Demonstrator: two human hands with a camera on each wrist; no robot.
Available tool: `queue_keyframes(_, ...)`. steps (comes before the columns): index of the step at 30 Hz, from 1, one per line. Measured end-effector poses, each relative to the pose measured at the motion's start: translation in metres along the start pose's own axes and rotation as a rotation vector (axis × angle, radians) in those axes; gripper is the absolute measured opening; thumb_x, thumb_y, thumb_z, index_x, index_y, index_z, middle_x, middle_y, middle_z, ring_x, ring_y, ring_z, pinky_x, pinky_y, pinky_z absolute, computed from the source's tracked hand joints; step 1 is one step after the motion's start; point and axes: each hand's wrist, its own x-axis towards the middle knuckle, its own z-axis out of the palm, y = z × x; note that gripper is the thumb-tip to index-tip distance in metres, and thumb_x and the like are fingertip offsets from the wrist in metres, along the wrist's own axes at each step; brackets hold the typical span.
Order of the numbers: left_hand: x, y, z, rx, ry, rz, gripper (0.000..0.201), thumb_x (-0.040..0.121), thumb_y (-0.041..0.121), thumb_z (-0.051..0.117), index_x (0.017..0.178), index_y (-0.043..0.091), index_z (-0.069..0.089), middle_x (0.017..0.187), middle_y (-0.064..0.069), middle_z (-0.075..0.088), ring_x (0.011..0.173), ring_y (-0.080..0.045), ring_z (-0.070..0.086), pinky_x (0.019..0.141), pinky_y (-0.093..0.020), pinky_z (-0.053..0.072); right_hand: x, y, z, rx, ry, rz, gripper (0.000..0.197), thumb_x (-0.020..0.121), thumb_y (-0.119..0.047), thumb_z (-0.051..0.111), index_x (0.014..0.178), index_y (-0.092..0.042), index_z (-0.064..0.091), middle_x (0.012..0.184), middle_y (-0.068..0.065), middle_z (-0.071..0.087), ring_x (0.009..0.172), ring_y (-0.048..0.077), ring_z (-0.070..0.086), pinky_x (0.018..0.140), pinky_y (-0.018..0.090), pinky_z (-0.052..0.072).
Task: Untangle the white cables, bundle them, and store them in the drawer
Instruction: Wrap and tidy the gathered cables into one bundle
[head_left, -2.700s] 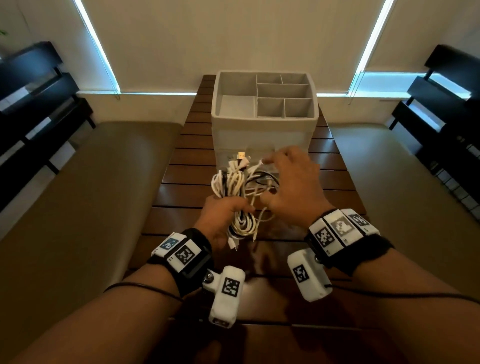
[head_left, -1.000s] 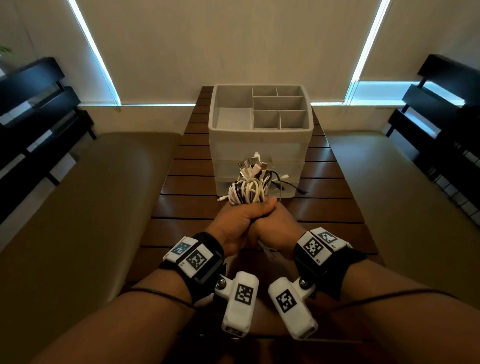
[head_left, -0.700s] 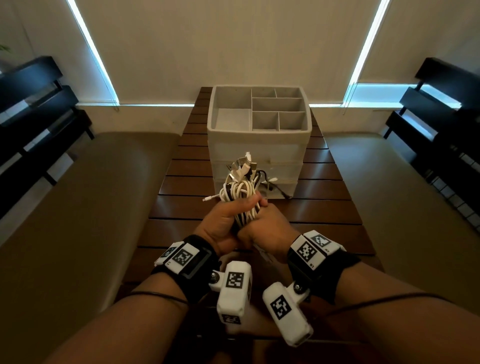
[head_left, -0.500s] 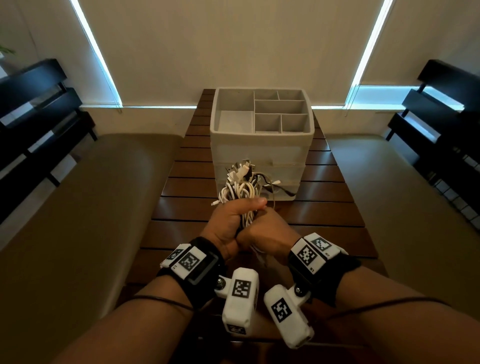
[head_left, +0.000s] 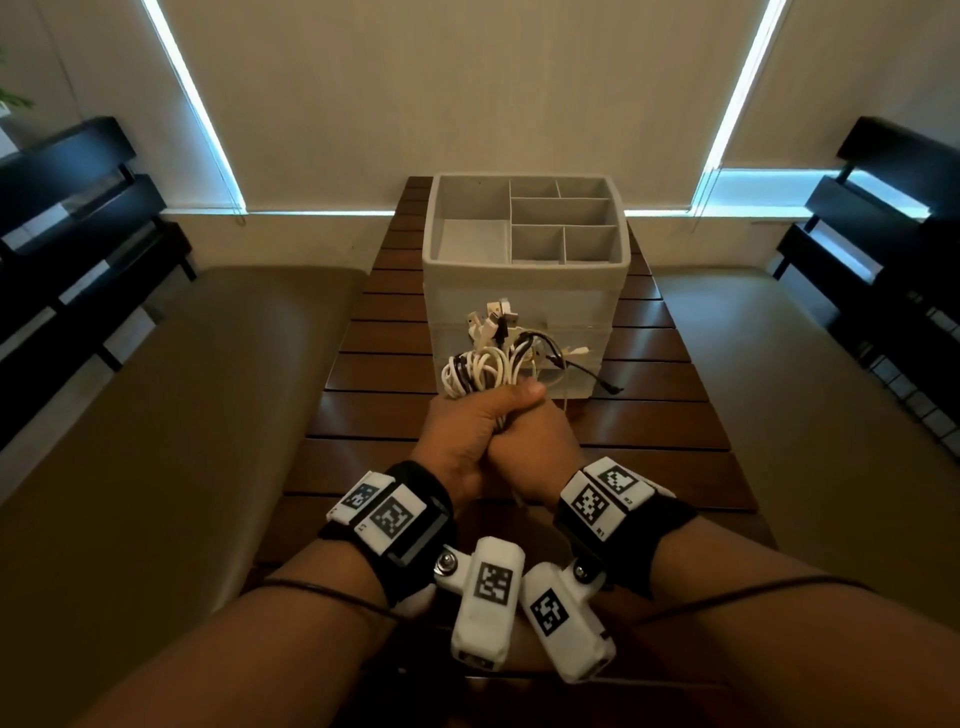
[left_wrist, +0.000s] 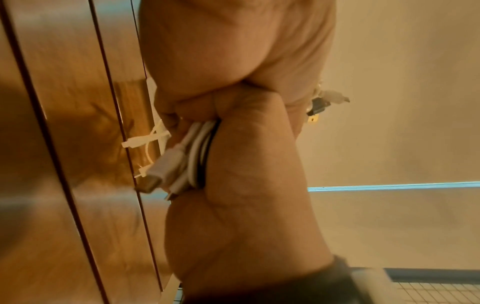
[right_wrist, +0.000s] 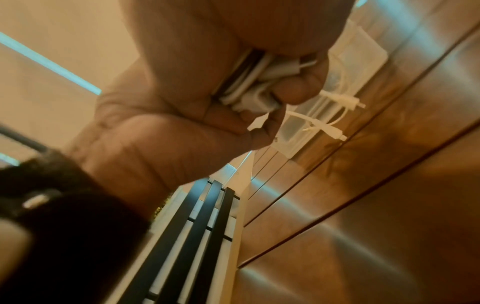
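Dark brown slatted wooden table (head_left: 649, 415) runs centre frame toward 12 o'clock, flanked by tan cushioned benches (head_left: 182, 415) at 9 and 3 o'clock. Pale grey fabric organizer box with open divided top compartments (head_left: 524, 291) stands on the table at 12 o'clock from the hands; any drawer front on it cannot be made out, partly hidden by cables.

Bundle of looped white cables with some dark strands and plug ends (head_left: 493, 364) is held just in front of the box's near face, loops and connectors fanning up toward 12 o'clock. Left hand (head_left: 467, 431) is wrapped tight round the bundle's middle, thumb across the top. Right hand (head_left: 540, 447) presses against it at 3 o'clock, fingers curled round the same cables, confirmed in the right wrist view (right_wrist: 254, 86). Loose white connector tails (left_wrist: 145, 142) dangle below the fists.

Judged stage: bundled, not tied, not stored. Risks: dangling tails snagging the box edge, loops springing apart if either hand releases to open a drawer, dark strands remaining mixed in.
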Motion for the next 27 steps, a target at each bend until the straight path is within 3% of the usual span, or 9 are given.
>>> queue_keyframes(6,0.004,0.007,-0.019,0.064,-0.035,-0.023,0.025,0.075,-0.007,0.061,0.099,-0.007,0.068,0.095,-0.014,0.068,0.086,-0.024,0.066,0.074,-0.035,0.055,-0.001,0.007,-0.003,0.148,-0.379,0.003,0.046,0.058,-0.017,0.073,0.101,-0.008,0.06,0.088,0.013,0.068,0.079,0.028,0.068,0.073,0.051,0.058)
queue_keyframes(9,0.003,0.008,-0.026,0.093,-0.046,-0.015,0.035,0.061,-0.001,0.064,0.095,-0.01,0.067,0.089,-0.017,0.066,0.074,-0.023,0.065,0.065,-0.031,0.056,-0.006,0.002,-0.017,0.051,-0.526,-0.038,0.07,0.06,-0.035,0.084,0.119,-0.015,0.052,0.105,0.002,0.067,0.092,0.016,0.067,0.082,0.04,0.058)
queue_keyframes(11,0.002,0.009,-0.029,0.082,-0.071,-0.029,0.036,0.055,0.003,0.067,0.09,-0.006,0.068,0.093,-0.02,0.065,0.078,-0.027,0.066,0.067,-0.034,0.057,-0.009,-0.004,-0.031,-0.076,-0.577,-0.07,0.064,0.066,-0.044,0.081,0.121,-0.022,0.055,0.108,-0.006,0.066,0.095,0.009,0.064,0.087,0.032,0.055)
queue_keyframes(13,0.003,0.013,-0.033,0.048,-0.106,-0.073,0.047,0.052,0.003,0.069,0.098,-0.008,0.066,0.094,-0.023,0.065,0.08,-0.03,0.068,0.066,-0.036,0.057,-0.009,-0.008,-0.045,-0.227,-0.526,-0.073,0.04,0.071,-0.048,0.077,0.102,-0.027,0.064,0.095,-0.007,0.068,0.085,0.008,0.064,0.08,0.03,0.056)
queue_keyframes(16,0.003,0.024,-0.043,0.071,-0.172,-0.131,0.024,0.059,0.001,0.06,0.08,-0.008,0.065,0.074,-0.02,0.066,0.064,-0.028,0.066,0.06,-0.033,0.057,-0.002,-0.005,-0.067,-0.12,-0.106,-0.03,0.031,0.067,-0.037,0.083,0.083,-0.021,0.062,0.08,-0.003,0.065,0.07,0.011,0.061,0.065,0.031,0.055)
queue_keyframes(19,-0.003,0.031,-0.045,0.182,-0.244,-0.117,0.002,0.058,-0.002,0.06,0.058,0.0,0.061,0.055,-0.015,0.059,0.051,-0.024,0.06,0.057,-0.03,0.055,0.014,0.002,-0.075,-0.183,0.165,-0.134,0.069,0.058,-0.034,0.087,0.116,-0.023,0.052,0.116,-0.001,0.052,0.107,0.016,0.05,0.091,0.034,0.046)
queue_keyframes(22,-0.008,0.031,-0.04,0.261,-0.329,-0.121,0.003,0.056,0.0,0.06,0.057,0.0,0.057,0.05,-0.012,0.055,0.043,-0.021,0.056,0.048,-0.024,0.049,0.025,0.001,-0.068,-0.216,-0.014,-0.134,0.097,0.058,-0.038,0.085,0.141,-0.027,0.036,0.146,0.0,0.035,0.136,0.021,0.032,0.113,0.044,0.029)
queue_keyframes(25,-0.009,0.034,-0.042,0.307,-0.4,-0.103,0.014,0.049,0.007,0.068,0.056,0.001,0.057,0.049,-0.013,0.053,0.044,-0.022,0.056,0.05,-0.025,0.048,0.026,-0.001,-0.067,0.05,-0.138,-0.124,0.037,0.075,-0.02,0.078,0.107,-0.027,0.062,0.108,-0.005,0.067,0.098,0.006,0.065,0.089,0.03,0.052)
queue_keyframes(27,-0.008,0.037,-0.046,0.333,-0.428,-0.09,0.013,0.048,0.012,0.069,0.053,0.004,0.06,0.049,-0.011,0.054,0.045,-0.021,0.055,0.053,-0.027,0.048,0.022,-0.002,-0.072,0.167,-0.199,-0.136,0.022,0.079,-0.003,0.072,0.082,-0.024,0.067,0.076,-0.006,0.071,0.072,0.005,0.069,0.068,0.023,0.055)
